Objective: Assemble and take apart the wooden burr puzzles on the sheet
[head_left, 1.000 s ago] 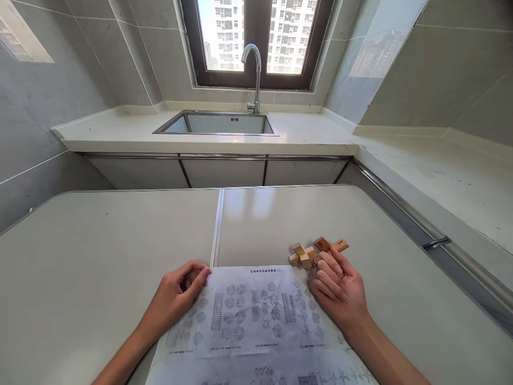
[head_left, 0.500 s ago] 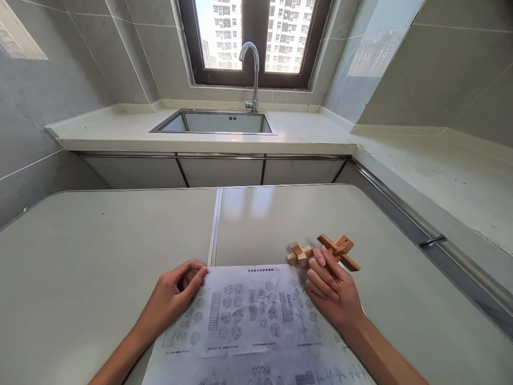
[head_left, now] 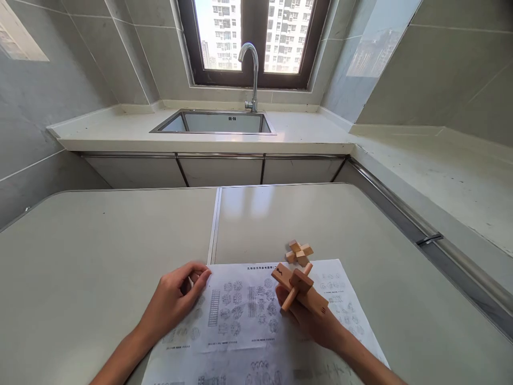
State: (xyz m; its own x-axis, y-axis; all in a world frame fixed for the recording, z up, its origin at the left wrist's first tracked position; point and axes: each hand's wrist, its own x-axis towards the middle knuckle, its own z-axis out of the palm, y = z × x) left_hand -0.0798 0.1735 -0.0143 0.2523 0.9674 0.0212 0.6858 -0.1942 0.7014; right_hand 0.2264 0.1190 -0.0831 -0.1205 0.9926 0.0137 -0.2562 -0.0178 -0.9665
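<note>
My right hand [head_left: 310,321] grips a reddish-brown wooden burr puzzle [head_left: 302,287] from below, over the right half of a printed sheet [head_left: 236,331]. The puzzle has crossed flat pieces, a round stick through it and dark marks on its face. Just beyond the sheet's top edge lies a smaller, paler wooden burr puzzle [head_left: 298,252] on the table. At the sheet's upper left corner my left hand [head_left: 180,294] is closed, its thumb and curled fingers on the paper. Rows of small diagrams and Chinese text cover the sheet.
The pale table [head_left: 120,235] has a seam strip [head_left: 214,230] down its middle. Beyond it are a counter [head_left: 308,125] with a sink [head_left: 224,124], a faucet [head_left: 255,80] and a window. Another counter [head_left: 449,182] runs along the right.
My right hand has moved left and nearer with the brown puzzle, turning it so its marked face shows. The sheet's right part is now uncovered. My left hand has hardly moved.
</note>
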